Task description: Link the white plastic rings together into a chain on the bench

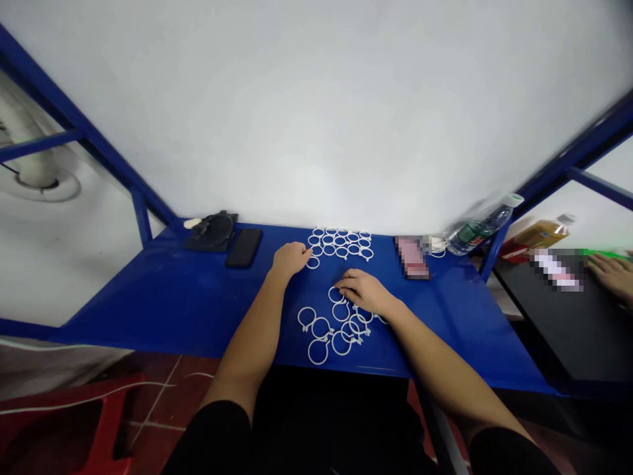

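Smooth blue tabletop (163, 290) bears thin white rings (349, 323).

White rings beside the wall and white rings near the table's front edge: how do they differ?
The wall-side rings lie in close rows; the front rings lie scattered. Some front rings overlap, whereas the wall-side rings sit mostly side by side. Both groups are white, thin and round.

Dark phone (244, 248), clear bottle (487, 227), red stool (109, 417)

Gap btwn ring rows (335, 241) & rt phone (413, 257).
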`<state>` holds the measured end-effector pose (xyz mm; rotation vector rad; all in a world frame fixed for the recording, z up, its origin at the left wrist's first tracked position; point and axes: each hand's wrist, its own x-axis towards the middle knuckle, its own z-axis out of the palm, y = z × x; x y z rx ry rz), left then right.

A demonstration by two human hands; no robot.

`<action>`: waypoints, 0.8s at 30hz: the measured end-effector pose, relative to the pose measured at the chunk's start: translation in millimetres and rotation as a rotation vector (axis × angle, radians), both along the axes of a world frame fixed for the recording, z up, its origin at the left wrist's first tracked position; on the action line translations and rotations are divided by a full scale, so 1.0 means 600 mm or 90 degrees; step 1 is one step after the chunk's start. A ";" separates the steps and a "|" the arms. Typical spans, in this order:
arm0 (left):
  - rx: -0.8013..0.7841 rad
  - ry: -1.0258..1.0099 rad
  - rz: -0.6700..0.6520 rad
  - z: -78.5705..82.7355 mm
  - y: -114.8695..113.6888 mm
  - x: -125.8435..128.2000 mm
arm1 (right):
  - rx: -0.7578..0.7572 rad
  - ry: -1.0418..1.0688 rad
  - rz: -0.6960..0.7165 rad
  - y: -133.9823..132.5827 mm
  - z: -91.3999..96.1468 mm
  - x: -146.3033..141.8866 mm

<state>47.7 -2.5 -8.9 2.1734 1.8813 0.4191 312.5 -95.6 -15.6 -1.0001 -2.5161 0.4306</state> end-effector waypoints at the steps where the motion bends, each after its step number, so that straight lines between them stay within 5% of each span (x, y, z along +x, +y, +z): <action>1: -0.010 0.001 -0.002 0.000 -0.001 0.003 | 0.000 -0.011 0.007 0.000 -0.001 -0.001; 8: 0.042 -0.051 -0.020 0.015 -0.023 0.036 | 0.018 -0.064 -0.058 0.004 -0.001 0.004; 14: 0.090 -0.118 -0.204 0.024 -0.053 0.072 | 0.020 -0.085 -0.185 0.009 0.002 0.015; 24: 0.074 -0.103 -0.381 0.008 -0.071 0.092 | 0.003 -0.035 -0.178 0.020 -0.014 0.020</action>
